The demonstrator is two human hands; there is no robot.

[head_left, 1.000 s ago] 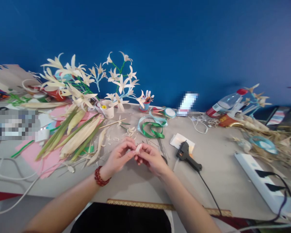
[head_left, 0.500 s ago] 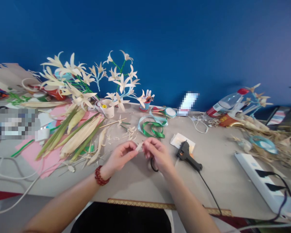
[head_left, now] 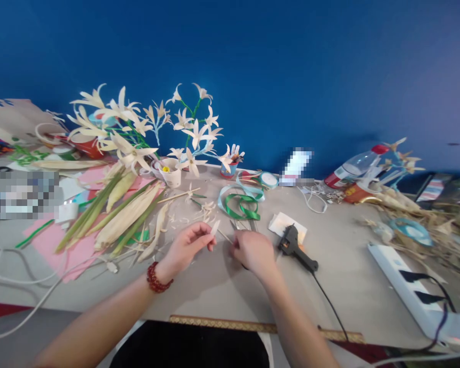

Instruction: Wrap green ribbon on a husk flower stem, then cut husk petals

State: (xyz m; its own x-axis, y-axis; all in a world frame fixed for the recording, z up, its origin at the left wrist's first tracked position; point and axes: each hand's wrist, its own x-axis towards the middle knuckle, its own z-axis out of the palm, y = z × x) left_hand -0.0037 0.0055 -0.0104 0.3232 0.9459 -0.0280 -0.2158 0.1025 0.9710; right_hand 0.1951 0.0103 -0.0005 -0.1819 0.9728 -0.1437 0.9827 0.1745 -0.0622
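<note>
Between the thumb and fingers of my left hand [head_left: 191, 244] is a small pale husk petal [head_left: 215, 228], its tip pointing up. My right hand [head_left: 254, 250] is curled down over a pair of scissors [head_left: 233, 225] lying on the table. The blade tips show beyond my knuckles, while the handles are mostly hidden under the fingers. A thin pale stick [head_left: 225, 236] lies between the two hands. Just behind the scissors is a loose loop of green ribbon [head_left: 242, 207]. To the right of my right hand, a black glue gun [head_left: 297, 248] rests on a white pad [head_left: 281, 223].
Corn husks [head_left: 132, 217] and pink paper [head_left: 48, 245] cover the left side. Husk flowers stand in a white cup [head_left: 171, 176] at the back. A white power strip [head_left: 400, 286], a bottle [head_left: 354, 166] and dried husks are at right. A patterned strip [head_left: 222, 322] runs along the front edge.
My right hand has let go of the petal and moved down over the scissors, its fingers curling. My left hand keeps the petal, slightly further left.
</note>
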